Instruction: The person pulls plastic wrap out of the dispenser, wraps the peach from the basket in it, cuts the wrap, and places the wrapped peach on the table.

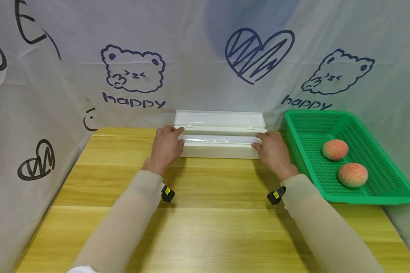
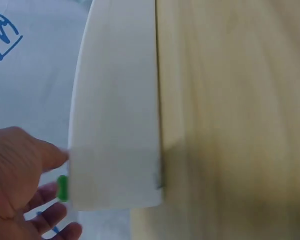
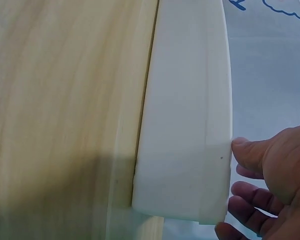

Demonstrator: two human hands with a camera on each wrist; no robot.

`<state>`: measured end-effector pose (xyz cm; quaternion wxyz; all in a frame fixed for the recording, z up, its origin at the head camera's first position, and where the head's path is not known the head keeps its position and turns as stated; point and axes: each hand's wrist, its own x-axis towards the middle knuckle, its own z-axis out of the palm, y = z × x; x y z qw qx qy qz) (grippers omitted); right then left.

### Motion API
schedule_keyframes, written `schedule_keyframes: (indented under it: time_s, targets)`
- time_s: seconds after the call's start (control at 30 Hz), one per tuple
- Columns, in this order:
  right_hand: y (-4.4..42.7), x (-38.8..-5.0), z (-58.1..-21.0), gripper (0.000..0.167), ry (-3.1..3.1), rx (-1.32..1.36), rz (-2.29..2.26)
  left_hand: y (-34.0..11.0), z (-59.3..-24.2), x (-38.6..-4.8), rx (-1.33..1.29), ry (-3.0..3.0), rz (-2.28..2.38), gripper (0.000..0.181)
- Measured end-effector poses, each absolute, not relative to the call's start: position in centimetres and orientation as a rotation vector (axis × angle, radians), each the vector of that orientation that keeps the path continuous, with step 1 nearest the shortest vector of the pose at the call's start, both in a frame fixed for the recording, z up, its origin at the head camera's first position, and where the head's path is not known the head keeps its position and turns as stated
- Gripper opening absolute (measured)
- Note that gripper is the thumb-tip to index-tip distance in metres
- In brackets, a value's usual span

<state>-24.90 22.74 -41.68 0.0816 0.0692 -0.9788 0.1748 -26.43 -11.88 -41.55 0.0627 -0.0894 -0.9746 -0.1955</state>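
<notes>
A long white plastic wrap dispenser (image 1: pixel 222 152) lies across the back of the table, its lid (image 1: pixel 220 118) raised behind it. A glossy strip (image 1: pixel 215 140) shows inside the open body. My left hand (image 1: pixel 167 146) grips the dispenser's left end, its thumb at the front upper edge. In the left wrist view, a small green piece (image 2: pixel 63 187) shows between that hand's fingers and the end; its kind is unclear. My right hand (image 1: pixel 273 151) holds the opposite end, thumb on the edge and fingers curled by the corner. The fingertips inside the dispenser are partly hidden.
At the right of the table stands a green plastic basket (image 1: pixel 408 195) holding two peaches (image 1: pixel 353 174). A white cloth with drawings (image 1: pixel 198 57) hangs behind the wooden table (image 1: pixel 212 227), close to the lid. Each wrist wears a small black camera (image 1: pixel 167 193).
</notes>
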Motion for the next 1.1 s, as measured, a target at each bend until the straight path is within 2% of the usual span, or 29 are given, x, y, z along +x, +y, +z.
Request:
schedule_keyframes:
  time_s: [0.17,0.47,0.7,1.1]
  targets:
    - [22.6,-25.2,-41.5,0.039,-2.94,0.215,0.499,-11.9,-40.4,-27.3,-0.409,-3.011,-0.4,0.034]
    - [22.5,-25.4,-41.1,0.039,-2.977,0.17,0.497,-11.9,-39.6,-28.0,-0.363,-3.025,-0.384,0.017]
    - [22.5,-25.6,-41.0,0.039,-2.98,0.151,0.532,-11.5,-39.9,-28.3,-0.345,-3.008,-0.37,0.022]
    - [22.9,-26.0,-40.7,0.036,-2.997,0.141,0.566,-11.3,-40.0,-29.0,-0.313,-2.934,-0.484,0.018]
